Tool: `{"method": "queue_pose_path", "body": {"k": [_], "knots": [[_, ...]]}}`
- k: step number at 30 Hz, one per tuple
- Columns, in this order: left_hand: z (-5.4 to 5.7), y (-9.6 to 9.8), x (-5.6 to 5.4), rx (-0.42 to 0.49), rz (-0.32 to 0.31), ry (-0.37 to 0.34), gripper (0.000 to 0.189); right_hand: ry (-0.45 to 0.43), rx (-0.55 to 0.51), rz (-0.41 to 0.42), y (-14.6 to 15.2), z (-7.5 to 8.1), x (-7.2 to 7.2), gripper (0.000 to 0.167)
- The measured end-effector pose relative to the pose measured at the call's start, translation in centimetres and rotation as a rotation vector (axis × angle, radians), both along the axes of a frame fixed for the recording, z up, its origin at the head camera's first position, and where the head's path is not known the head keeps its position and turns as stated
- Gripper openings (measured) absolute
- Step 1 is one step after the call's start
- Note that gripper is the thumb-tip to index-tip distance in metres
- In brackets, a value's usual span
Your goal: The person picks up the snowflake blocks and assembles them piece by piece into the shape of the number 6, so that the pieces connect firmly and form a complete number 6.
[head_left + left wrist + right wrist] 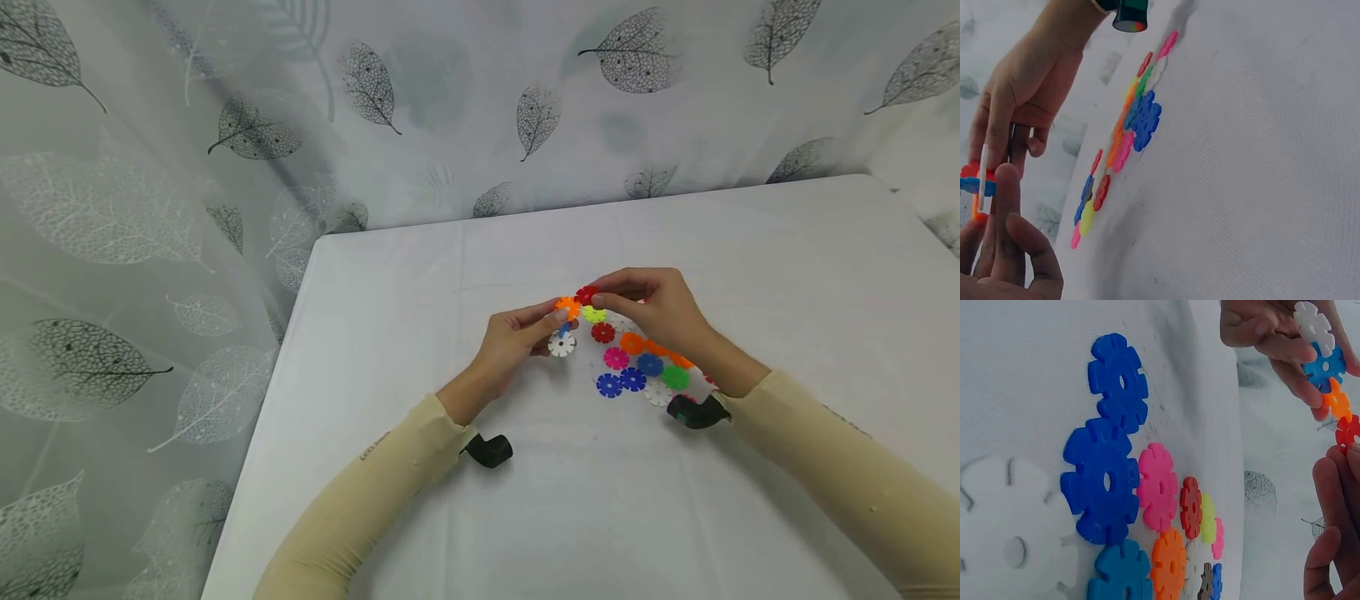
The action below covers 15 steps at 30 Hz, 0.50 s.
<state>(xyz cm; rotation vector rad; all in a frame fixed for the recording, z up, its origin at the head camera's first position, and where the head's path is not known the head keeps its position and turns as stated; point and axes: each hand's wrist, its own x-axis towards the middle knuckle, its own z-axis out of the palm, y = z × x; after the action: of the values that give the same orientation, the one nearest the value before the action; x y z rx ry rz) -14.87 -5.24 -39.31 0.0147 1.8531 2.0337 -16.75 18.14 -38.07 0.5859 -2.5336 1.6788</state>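
Note:
Above the table, my left hand (pixel 510 340) pinches a short chain of notched plastic discs. In it are a white disc (pixel 1314 328), a blue disc (pixel 1326 367) and an orange disc (pixel 567 308), set at angles to each other. My right hand (pixel 666 310) pinches a red disc (pixel 587 295) between thumb and fingers. Its edge meets the orange disc's edge; whether the slots are engaged I cannot tell. Beneath the hands lie loose discs, among them a pink disc (pixel 616 358), a dark blue disc (pixel 1107 481) and a green disc (pixel 676 377).
The loose discs lie in a patch below and beside the right hand on a white-covered table (pixel 390 333). Leaf-patterned curtains (pixel 442 108) hang behind the table and along its left side. A dark wrist device (pixel 489 451) sticks out from the left sleeve, another (pixel 697 412) from the right.

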Motion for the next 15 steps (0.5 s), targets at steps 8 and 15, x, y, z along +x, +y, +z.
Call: {"method": "queue_pose_path", "body": {"k": [8,15], "knots": [[0.45,0.35,0.1,0.025,-0.001,-0.033,0.04,0.077,0.01,-0.033,-0.13,-0.24,0.09,0.02],[1.02,0.69,0.24,0.017,-0.002,-0.049,0.039,0.166,0.051,-0.091,-0.48,-0.74,0.26,0.021]]}}
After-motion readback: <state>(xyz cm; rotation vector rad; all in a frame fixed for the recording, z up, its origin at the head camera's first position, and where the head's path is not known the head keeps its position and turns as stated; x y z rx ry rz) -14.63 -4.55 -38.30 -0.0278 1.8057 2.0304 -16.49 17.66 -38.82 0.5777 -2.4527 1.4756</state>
